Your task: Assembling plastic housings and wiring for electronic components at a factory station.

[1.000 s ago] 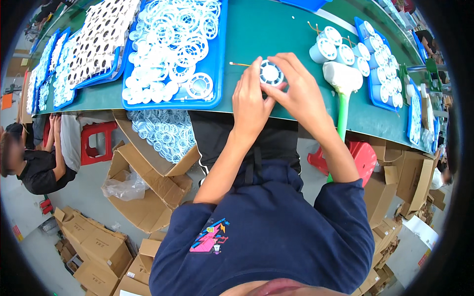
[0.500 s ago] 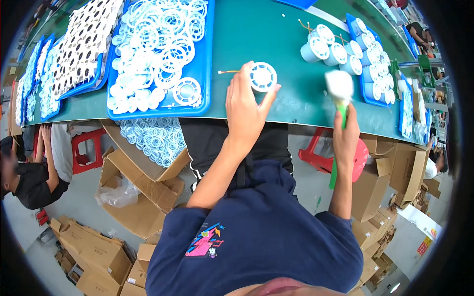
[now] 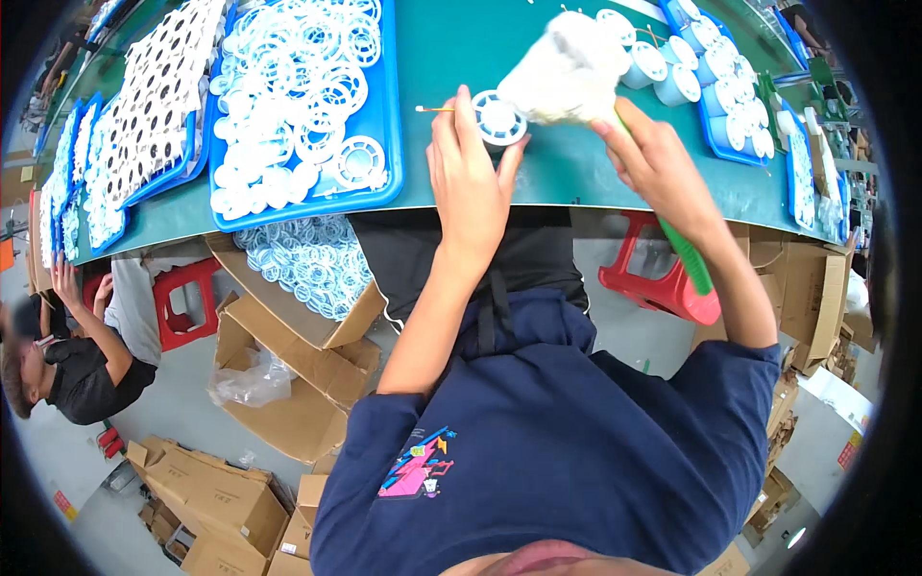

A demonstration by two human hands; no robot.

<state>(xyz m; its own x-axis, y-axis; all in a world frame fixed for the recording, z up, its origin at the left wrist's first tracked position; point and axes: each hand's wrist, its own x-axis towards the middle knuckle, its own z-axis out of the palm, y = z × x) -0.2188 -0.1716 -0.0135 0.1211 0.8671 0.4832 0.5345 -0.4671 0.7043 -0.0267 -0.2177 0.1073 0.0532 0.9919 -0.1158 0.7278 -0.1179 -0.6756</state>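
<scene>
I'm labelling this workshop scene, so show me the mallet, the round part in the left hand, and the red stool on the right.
Mallet [image 3: 565, 73], head view: middle of its white-covered head.
Round part [image 3: 500, 117], head view: centre of its white top face.
Red stool [image 3: 678, 297], head view: on its seat.

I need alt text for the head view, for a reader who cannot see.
A person's left hand holds a round white part at a green table; the right hand grips a green-handled mallet, its white head near the part. Loaded blue trays lie to either side.
</scene>
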